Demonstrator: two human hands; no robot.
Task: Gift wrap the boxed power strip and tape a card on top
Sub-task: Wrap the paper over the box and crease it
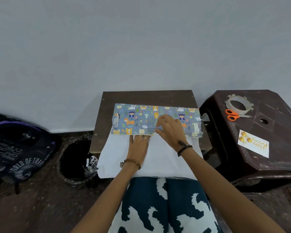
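- Folding paper (156, 120) over the box appears to be the step in hand; the patterned flap lies across the far half of the small table (148, 96), and the box itself is hidden beneath it.
- Slipping is the main risk: the flap looks held only by hand pressure, so lifting either hand to fetch tape could let it spring back.
- Reaching is awkward too, since the tape roll (238, 105) and scissors (233, 115) sit on the stool (275, 128) to the right, well apart from the parcel.
- Loose wrap could leave a skewed seam if the white underside (158, 158), which hangs toward the lap, is pulled unevenly.
- Left hand (139, 145) lies flat, fingers straight, pressing the white sheet just beside the near edge of the flap.
- Right hand (170, 128) rests on top of the patterned flap, fingers bent and pressing down; whether it pinches anything I cannot tell.
- Card (253, 143) lies on the stool, not yet used.
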